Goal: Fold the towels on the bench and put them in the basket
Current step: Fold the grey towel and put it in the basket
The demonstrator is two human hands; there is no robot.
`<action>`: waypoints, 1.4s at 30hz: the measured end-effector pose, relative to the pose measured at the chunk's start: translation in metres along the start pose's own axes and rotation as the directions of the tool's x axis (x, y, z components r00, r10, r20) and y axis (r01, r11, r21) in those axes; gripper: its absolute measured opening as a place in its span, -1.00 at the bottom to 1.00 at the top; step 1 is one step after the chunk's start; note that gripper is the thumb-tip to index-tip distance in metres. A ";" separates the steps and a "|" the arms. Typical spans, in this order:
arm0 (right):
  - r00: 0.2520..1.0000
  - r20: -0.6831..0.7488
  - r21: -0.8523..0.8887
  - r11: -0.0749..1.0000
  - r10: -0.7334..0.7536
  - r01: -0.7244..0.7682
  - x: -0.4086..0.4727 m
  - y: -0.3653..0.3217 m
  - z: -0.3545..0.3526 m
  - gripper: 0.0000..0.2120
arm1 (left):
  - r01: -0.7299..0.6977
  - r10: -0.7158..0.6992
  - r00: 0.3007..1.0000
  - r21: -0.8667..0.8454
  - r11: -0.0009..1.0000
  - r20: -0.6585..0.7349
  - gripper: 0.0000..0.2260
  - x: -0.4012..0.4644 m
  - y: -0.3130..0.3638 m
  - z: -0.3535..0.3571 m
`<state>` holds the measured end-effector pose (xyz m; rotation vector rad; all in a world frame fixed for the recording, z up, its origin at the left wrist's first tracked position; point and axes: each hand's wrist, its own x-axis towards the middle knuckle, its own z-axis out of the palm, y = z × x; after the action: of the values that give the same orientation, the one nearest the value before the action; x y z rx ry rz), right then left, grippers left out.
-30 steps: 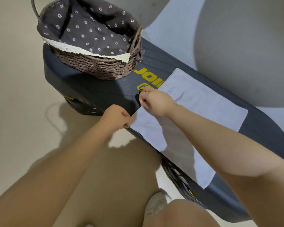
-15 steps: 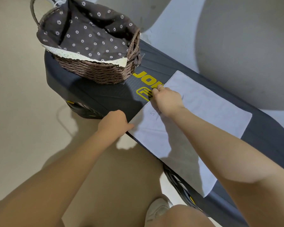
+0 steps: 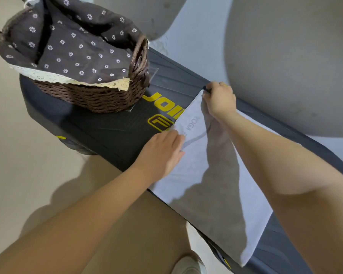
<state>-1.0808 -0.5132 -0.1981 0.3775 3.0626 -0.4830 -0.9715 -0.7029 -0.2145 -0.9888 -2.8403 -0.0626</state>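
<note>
Grey towel [image 3: 216,175] — one, one basket [image 3: 91,95] — both hands touching

One towel [image 3: 216,175], one basket [image 3: 91,97], one bench [image 3: 111,131] — two hands.

Floor [image 3: 18,184]: pale beige, smooth, matte; soft shadows fall across it.
Far side: light bluish-grey surface [image 3: 196,46] with two large rounded grey shapes [image 3: 285,56], what they are unclear.
Light: strong, from above.

The basket [image 3: 83,95] handle and a shoe [image 3: 188,264] are cut off.
</note>
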 end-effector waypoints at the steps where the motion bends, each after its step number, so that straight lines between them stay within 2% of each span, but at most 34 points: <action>1: 1.000 0.007 -0.011 1.000 -0.003 0.003 0.003 0.000 0.000 -0.72 | -0.027 0.027 0.999 -0.017 0.999 -0.017 -0.66 -0.003 0.002 0.005; 4: 0.998 -0.016 -0.111 0.992 -0.056 0.054 0.009 -0.002 -0.001 -0.77 | -0.040 0.040 0.999 0.009 0.999 -0.024 -0.49 -0.006 0.002 0.006; 7: 0.992 -0.084 -0.204 0.976 -0.098 0.079 0.015 -0.003 -0.005 -0.78 | -0.045 0.044 0.997 0.016 0.999 0.066 -0.42 -0.007 -0.002 0.004; 9: 0.990 -0.136 -0.126 0.992 -0.042 0.024 0.017 -0.003 -0.006 -0.78 | -0.035 0.034 0.990 0.009 0.999 0.140 -0.38 -0.009 -0.005 0.000; 11: 0.987 -0.150 0.026 0.998 0.053 -0.050 0.015 -0.002 -0.006 -0.79 | 0.001 -0.006 0.980 0.024 1.000 0.200 -0.35 -0.011 -0.009 -0.001; 13: 0.984 -0.153 0.184 0.981 0.089 -0.060 0.007 -0.003 -0.005 -0.77 | 0.041 -0.048 0.976 0.036 0.998 0.214 -0.38 -0.012 -0.012 -0.001; 15: 0.985 -0.174 0.302 0.952 0.005 0.049 -0.015 -0.005 0.000 -0.72 | 0.071 -0.078 0.980 0.044 0.996 0.185 -0.41 -0.010 -0.007 -0.004; 16: 0.981 -0.174 0.293 0.946 -0.086 0.135 -0.030 -0.005 0.005 -0.65 | 0.062 -0.068 0.983 0.039 0.997 0.170 -0.42 -0.007 -0.002 -0.006; 18: 0.965 -0.071 0.166 0.951 -0.253 0.261 -0.066 0.001 0.012 -0.52 | -0.038 0.044 0.987 -0.041 0.998 0.156 -0.43 -0.002 0.010 -0.003; 20: 0.958 0.099 0.038 0.963 -0.269 0.266 -0.095 0.015 0.018 -0.46 | -0.111 0.137 0.972 -0.136 0.984 0.191 -0.42 0.000 0.015 0.004; 24: 0.987 0.156 -0.174 0.983 -0.034 0.061 -0.115 0.076 0.000 -0.45 | -0.134 0.162 0.951 -0.120 0.984 0.264 -0.36 -0.002 0.016 0.012; 28: 0.980 0.142 -0.228 0.968 0.137 -0.102 -0.144 0.138 -0.023 -0.45 | -0.130 0.162 0.940 -0.126 0.984 0.300 -0.20 0.000 0.019 0.001; 31: 0.920 0.117 -0.242 0.909 0.375 -0.340 -0.157 0.164 -0.034 -0.42 | -0.111 0.165 0.929 -0.176 0.978 0.330 -0.03 -0.002 0.021 -0.002; 33: 0.876 0.095 -0.289 0.855 0.472 -0.430 -0.163 0.164 -0.039 -0.40 | -0.103 0.160 0.918 -0.170 0.980 0.362 0.02 -0.001 0.021 -0.004; 35: 0.917 0.040 -0.306 0.879 0.396 -0.366 -0.179 0.148 -0.041 -0.40 | -0.100 0.144 0.902 -0.128 0.987 0.407 0.03 0.001 0.023 -0.005; 38: 0.995 0.079 -0.243 0.969 0.059 -0.038 -0.222 0.106 -0.035 -0.38 | -0.095 0.141 0.912 -0.136 0.986 0.386 0.02 -0.004 0.029 -0.007; 40: 0.984 0.162 -0.217 0.969 -0.079 0.113 -0.253 0.083 -0.022 -0.36 | -0.152 0.212 0.924 -0.203 0.967 0.319 -0.01 -0.012 0.040 -0.010; 42: 0.959 0.271 -0.226 0.962 -0.087 0.152 -0.278 0.072 -0.010 -0.33 | -0.287 0.350 0.880 -0.226 0.931 0.321 -0.06 -0.020 0.052 -0.015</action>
<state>-0.7934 -0.5091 -0.1948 0.1088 2.8511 -0.1363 -0.9224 -0.6759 -0.2027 -1.6538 -2.9737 -0.1060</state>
